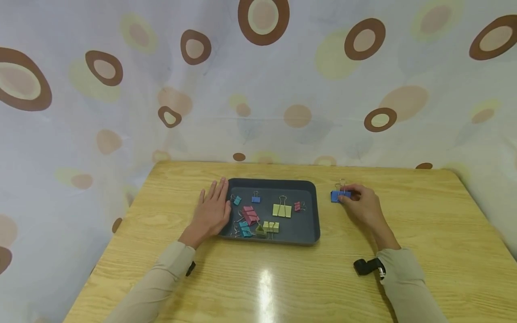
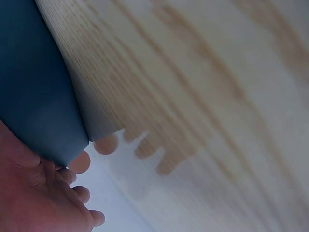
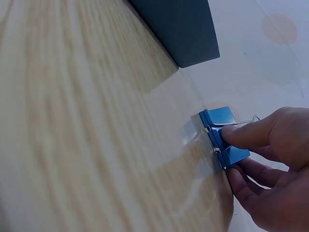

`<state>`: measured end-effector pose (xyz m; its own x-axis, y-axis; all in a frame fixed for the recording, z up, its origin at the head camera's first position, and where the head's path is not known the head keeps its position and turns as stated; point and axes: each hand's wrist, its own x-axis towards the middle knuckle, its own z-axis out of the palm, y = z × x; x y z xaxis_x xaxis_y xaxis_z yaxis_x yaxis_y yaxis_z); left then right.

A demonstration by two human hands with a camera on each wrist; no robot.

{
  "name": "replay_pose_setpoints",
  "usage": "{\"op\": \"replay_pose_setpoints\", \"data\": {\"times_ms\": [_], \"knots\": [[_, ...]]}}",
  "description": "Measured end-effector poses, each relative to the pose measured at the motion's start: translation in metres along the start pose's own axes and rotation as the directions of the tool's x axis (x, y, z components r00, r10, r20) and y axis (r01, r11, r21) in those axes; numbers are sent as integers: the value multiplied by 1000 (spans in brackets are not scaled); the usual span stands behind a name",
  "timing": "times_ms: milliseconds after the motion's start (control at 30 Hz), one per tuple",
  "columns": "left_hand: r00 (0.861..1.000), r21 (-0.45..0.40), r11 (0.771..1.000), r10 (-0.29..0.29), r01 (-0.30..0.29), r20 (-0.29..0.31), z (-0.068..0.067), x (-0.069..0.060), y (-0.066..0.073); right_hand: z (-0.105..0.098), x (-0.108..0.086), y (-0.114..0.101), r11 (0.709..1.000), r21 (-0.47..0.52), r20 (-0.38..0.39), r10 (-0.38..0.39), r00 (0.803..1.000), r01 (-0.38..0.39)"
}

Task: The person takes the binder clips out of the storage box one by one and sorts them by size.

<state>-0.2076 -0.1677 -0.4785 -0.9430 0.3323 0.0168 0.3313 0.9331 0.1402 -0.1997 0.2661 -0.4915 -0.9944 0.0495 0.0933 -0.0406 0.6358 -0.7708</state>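
Observation:
A large blue binder clip [image 1: 335,196] is pinched between the thumb and fingers of my right hand [image 1: 365,207], low over the table to the right of the tray. In the right wrist view the thumb lies on the face of the blue clip [image 3: 219,117], with the other fingers of the right hand [image 3: 275,169] behind and below it. My left hand [image 1: 211,214] lies with straight fingers along the left side of the dark tray [image 1: 304,233]; in the left wrist view the left hand [image 2: 38,193] touches the tray wall [image 2: 38,87].
Inside the tray are several clips: a large yellow one [image 1: 282,211], a red one [image 1: 250,216], a teal one [image 1: 244,229], a small blue one [image 1: 256,199] and others. Wooden table [image 1: 202,278] surrounds the tray. A patterned cloth [image 1: 266,89] hangs behind.

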Motion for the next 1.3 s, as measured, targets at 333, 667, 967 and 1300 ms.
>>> {"op": "replay_pose_setpoints", "data": {"times_ms": [333, 667, 967, 1300], "knots": [[1000, -2, 1000, 1, -1, -7, 3, 1, 0, -1, 2, 1, 1000, -22, 26, -10, 1000, 10], [1000, -2, 1000, 9, -9, -7, 3, 4, 2, -15, -7, -4, 997, 77, 10, 18, 1000, -19], [1000, 2, 1000, 12, -12, 5, 4, 4, 3, -28, -15, -22, 970, 219, -132, -78, 988, 106], [1000, -3, 1000, 0, 0, 7, 1, -1, 0, -10, -17, -55, 958, 235, -51, -159, 986, 166]]}}
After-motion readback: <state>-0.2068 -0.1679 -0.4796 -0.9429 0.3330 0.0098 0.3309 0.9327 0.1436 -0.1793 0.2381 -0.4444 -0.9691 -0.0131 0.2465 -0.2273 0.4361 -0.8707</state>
